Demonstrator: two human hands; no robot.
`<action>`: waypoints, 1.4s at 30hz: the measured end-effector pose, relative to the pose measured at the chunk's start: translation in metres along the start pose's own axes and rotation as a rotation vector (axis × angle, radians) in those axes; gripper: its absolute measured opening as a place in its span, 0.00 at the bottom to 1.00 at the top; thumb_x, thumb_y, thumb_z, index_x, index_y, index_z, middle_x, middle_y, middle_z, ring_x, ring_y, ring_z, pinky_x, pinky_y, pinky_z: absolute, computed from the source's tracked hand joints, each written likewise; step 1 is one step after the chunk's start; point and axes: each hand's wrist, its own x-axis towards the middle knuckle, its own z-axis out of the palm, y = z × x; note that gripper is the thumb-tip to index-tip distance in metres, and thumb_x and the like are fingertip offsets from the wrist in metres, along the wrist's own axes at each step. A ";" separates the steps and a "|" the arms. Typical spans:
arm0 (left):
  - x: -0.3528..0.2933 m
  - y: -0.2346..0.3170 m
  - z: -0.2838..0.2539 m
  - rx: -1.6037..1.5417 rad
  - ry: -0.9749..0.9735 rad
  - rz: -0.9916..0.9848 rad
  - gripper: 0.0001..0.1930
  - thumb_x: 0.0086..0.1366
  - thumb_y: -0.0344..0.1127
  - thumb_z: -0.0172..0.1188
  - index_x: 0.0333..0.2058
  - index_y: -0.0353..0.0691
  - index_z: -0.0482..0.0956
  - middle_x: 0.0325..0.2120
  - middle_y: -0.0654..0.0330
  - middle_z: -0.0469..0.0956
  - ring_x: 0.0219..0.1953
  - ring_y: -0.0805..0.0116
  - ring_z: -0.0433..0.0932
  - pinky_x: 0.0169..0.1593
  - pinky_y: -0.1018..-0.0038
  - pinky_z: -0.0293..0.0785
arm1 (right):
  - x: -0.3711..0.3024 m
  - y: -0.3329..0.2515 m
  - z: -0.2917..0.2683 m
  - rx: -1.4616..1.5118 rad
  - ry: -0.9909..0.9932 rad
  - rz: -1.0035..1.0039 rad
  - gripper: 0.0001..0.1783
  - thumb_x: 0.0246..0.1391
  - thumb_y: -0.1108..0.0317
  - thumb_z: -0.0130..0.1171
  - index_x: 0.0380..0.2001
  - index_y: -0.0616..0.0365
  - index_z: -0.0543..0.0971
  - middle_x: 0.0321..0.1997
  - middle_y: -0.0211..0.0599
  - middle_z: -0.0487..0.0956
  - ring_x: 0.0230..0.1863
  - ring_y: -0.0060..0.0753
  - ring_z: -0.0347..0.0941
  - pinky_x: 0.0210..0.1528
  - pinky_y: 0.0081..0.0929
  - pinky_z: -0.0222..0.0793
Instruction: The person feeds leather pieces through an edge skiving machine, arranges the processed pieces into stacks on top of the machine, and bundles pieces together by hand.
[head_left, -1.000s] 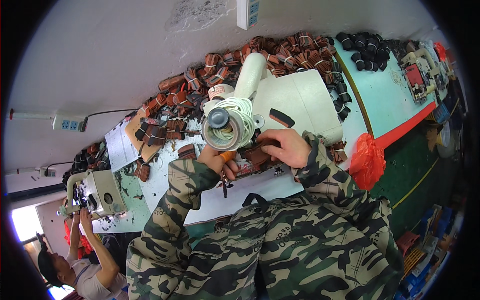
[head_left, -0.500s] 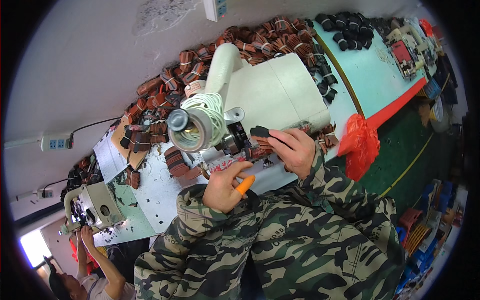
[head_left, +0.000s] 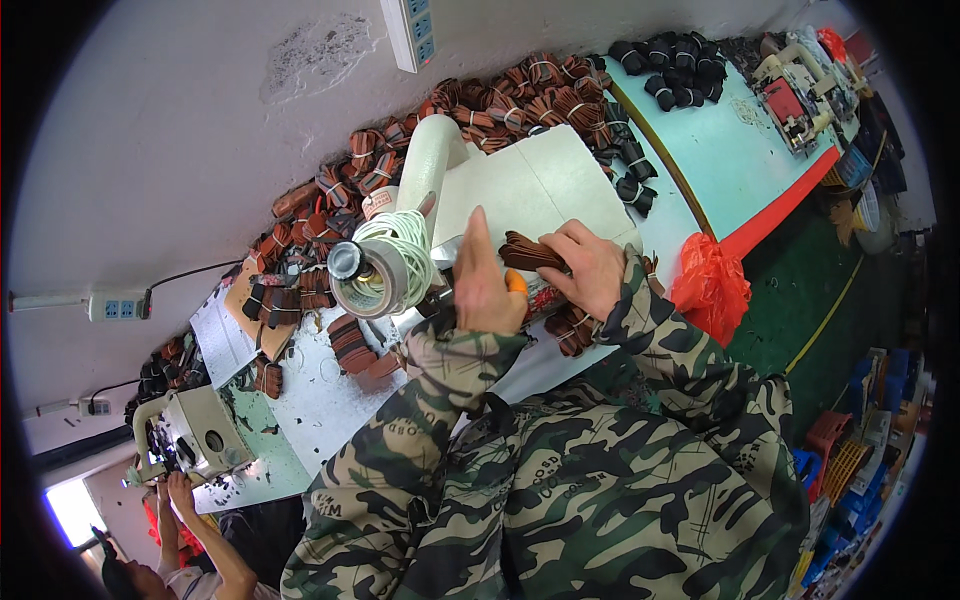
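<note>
Our bare left hand (head_left: 484, 290) hides a part of the cream metal machine (head_left: 540, 185). This hand points straight to twelve o'clock, thumb standing apart. At its two o'clock, our right hand (head_left: 592, 272) clamps a reddish-brown stack of flat strips (head_left: 528, 252), covering the stack's three-o'clock end.

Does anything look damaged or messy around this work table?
Yes, two things. The wall has a rough, grey patch, which looks worn beside the smoother surface around it. Dark scraps also lie scattered over the left part of the table, unlike the neatly stacked brown strips in the right hand.
</note>
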 end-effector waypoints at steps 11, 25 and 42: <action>-0.007 0.006 0.026 -1.182 0.050 -0.563 0.37 0.57 0.28 0.61 0.62 0.34 0.50 0.51 0.48 0.70 0.50 0.64 0.72 0.51 0.71 0.69 | -0.010 -0.021 0.002 0.324 0.122 0.255 0.15 0.44 0.70 0.63 0.38 0.58 0.74 0.33 0.41 0.71 0.31 0.45 0.73 0.31 0.36 0.69; -0.052 -0.023 -0.080 -0.896 -0.862 -0.695 0.23 0.65 0.46 0.48 0.54 0.41 0.65 0.37 0.46 0.78 0.18 0.61 0.78 0.19 0.77 0.72 | -0.024 -0.053 0.019 0.939 -0.334 0.470 0.11 0.48 0.74 0.63 0.37 0.65 0.77 0.27 0.29 0.78 0.26 0.14 0.72 0.26 0.12 0.67; -0.043 -0.083 -0.118 -0.843 -0.624 -0.954 0.19 0.67 0.39 0.44 0.37 0.24 0.74 0.20 0.47 0.77 0.09 0.63 0.73 0.06 0.76 0.67 | 0.015 -0.069 0.059 0.526 -0.354 0.193 0.11 0.49 0.65 0.62 0.26 0.63 0.78 0.17 0.39 0.77 0.16 0.27 0.75 0.22 0.21 0.68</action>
